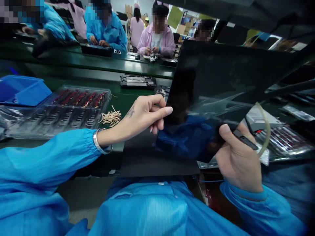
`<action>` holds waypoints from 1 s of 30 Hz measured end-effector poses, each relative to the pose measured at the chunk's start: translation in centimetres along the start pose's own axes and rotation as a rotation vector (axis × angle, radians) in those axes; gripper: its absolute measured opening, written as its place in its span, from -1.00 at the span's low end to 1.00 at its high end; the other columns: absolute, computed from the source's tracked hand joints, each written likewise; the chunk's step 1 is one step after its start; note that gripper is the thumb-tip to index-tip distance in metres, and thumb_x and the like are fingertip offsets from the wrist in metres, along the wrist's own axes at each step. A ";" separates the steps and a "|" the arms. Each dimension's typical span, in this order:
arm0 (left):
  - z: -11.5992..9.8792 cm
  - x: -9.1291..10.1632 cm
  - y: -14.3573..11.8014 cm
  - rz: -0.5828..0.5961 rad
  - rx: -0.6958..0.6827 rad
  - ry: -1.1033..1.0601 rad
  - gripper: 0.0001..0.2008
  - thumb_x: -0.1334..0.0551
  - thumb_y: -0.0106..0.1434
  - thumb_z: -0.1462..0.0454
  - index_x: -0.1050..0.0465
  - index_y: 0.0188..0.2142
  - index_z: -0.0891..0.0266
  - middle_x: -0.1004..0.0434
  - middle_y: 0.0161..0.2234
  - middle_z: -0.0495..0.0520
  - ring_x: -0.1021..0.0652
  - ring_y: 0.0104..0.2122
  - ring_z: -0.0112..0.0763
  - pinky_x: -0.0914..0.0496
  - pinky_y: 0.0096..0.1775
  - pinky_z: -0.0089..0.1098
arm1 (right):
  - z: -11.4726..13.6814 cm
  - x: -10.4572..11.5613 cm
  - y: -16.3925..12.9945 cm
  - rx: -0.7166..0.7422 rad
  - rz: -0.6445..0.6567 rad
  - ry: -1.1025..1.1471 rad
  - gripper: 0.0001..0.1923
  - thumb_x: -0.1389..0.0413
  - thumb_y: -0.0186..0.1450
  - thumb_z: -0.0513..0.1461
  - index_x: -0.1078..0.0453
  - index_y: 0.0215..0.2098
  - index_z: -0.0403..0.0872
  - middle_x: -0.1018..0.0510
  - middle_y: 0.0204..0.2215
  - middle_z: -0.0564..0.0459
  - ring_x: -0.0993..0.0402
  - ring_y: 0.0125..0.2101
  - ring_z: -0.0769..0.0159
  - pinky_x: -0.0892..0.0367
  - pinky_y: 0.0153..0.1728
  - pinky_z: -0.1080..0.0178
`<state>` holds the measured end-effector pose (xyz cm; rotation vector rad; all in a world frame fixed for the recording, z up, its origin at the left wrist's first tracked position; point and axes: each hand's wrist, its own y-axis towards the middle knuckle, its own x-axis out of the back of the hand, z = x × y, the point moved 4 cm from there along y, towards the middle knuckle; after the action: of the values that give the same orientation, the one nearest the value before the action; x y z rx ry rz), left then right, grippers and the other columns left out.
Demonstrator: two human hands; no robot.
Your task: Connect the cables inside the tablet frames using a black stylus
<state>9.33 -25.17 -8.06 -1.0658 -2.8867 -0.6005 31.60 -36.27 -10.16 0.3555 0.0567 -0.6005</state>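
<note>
A large glossy black panel (221,95) is held up tilted in front of me, and its surface reflects my blue sleeves. My left hand (145,114) pinches the panel's left edge between thumb and fingers. My right hand (237,157) grips the lower right corner with the thumb on the face, and a thin dark tool (244,140) lies between its fingers. A silver bracelet (99,144) circles my left wrist. A flat black mat (152,160) lies on the bench under the panel.
A clear tray of red and black parts (66,109) and a blue bin (23,90) lie at left, with a pile of pale strips (110,117) beside the tray. More parts trays (283,137) sit at right. Across the green belt (98,64), several people work.
</note>
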 end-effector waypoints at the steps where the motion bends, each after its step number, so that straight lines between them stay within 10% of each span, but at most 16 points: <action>1: 0.4 0.0 0.1 -0.017 0.017 -0.019 -0.62 -0.33 0.35 0.04 -0.30 -0.38 0.26 -0.54 -0.60 -0.03 -0.49 -0.69 -0.57 -0.31 -0.66 -0.63 | -0.4 0.0 -0.1 -0.056 0.017 -0.011 -0.85 -0.33 0.24 -0.17 -0.60 -0.20 0.12 -0.65 -0.02 0.09 -0.49 0.17 0.18 -0.28 0.33 0.08; 10: 3.5 0.2 0.7 -0.098 0.314 -0.229 -0.60 -0.18 0.48 0.22 -0.25 -0.51 0.29 -0.50 -0.66 0.01 -0.45 -0.74 -0.59 -0.23 -0.69 -0.65 | -2.7 -0.6 0.0 -0.313 0.246 -0.056 -0.72 -0.20 0.36 -0.08 -0.52 0.04 0.17 -0.59 0.12 0.06 -0.57 0.11 0.12 -0.58 0.07 0.12; 30: 5.2 0.4 1.0 -0.061 0.352 -0.178 -0.62 -0.13 0.50 0.26 -0.27 -0.49 0.30 -0.53 -0.62 0.03 -0.49 -0.71 -0.58 -0.30 -0.66 -0.65 | -4.0 -1.1 0.3 -0.428 0.102 0.138 -0.71 -0.36 0.21 -0.16 -0.57 -0.09 0.08 -0.66 -0.01 0.11 -0.52 0.16 0.14 -0.42 0.26 0.01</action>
<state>10.30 -22.42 -12.53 -1.0275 -3.0209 0.0098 31.06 -34.12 -13.70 -0.0165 0.2937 -0.4476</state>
